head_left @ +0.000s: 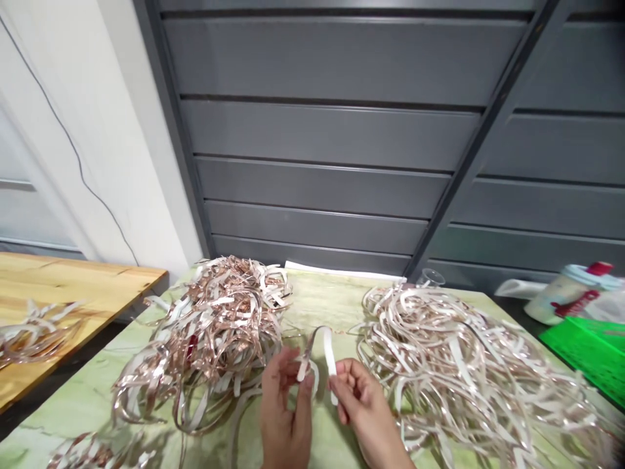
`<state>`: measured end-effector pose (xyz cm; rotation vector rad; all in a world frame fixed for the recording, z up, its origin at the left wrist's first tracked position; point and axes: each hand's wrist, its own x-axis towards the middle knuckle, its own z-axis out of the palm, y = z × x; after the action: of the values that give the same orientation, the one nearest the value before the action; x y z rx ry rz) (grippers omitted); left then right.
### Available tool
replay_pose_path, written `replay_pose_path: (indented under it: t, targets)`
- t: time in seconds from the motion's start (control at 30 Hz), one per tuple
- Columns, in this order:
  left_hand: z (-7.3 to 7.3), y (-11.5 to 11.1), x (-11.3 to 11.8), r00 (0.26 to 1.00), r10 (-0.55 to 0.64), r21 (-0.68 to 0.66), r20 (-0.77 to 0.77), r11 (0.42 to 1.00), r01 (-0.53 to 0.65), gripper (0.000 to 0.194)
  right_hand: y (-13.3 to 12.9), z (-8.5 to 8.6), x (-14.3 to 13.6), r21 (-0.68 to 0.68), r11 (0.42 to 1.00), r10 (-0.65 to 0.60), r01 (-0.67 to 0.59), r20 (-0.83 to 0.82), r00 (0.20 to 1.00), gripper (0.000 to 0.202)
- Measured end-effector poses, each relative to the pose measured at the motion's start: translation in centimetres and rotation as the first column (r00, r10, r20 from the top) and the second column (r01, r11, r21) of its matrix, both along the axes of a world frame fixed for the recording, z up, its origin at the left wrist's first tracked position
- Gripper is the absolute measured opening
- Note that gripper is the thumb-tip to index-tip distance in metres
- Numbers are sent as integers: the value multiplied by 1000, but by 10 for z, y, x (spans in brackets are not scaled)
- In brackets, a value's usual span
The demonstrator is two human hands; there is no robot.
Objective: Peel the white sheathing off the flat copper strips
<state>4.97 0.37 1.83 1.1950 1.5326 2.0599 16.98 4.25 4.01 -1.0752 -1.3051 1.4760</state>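
Note:
A narrow strip [322,335], shiny copper-pink on one face and white on the other, arches between my two hands above the table. My right hand [359,394] pinches its white end between thumb and fingers. The other end hangs down by the thumb and fingertips of my left hand [287,404]. The left fingers are apart and curved around that end, and no firm grip shows. Tangled copper and white strips lie in a large heap [219,326] to the left. A second, paler heap of strips [454,365] lies to the right.
The heaps rest on a green marbled tabletop [325,293]. A wooden table [73,273] with loose strips stands at left. Right are a bright green bin [586,355], a pale container with a red cap [561,293] and a clear cup [432,278]. Grey panels [312,137] rise behind.

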Motion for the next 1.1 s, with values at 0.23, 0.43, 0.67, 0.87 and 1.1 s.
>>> replay_pose_path:
  t: [0.23,0.43,0.67,0.87,1.1]
  targets:
    - [33,18,-12,900,-12,146,-436,986,84,30,-8,-2,15,-87,996,1,-2,-9,1000,42]
    - [46,37,-17,880,79,50,-468,997,-62,15,-5,12,46,-77,997,-16,9,-94,995,36]
    - [55,35,-17,869,-27,-131,-495,990,-44,28,10,28,69,39,995,-80,92,-244,967,38]
    - [60,18,-13,862,-194,-96,-469,981,169,18,18,38,66,184,949,-250,256,-55,967,38]
    - [73,-2,2,760,-396,-51,-514,899,434,20,15,44,60,232,942,-246,241,-7,969,36]
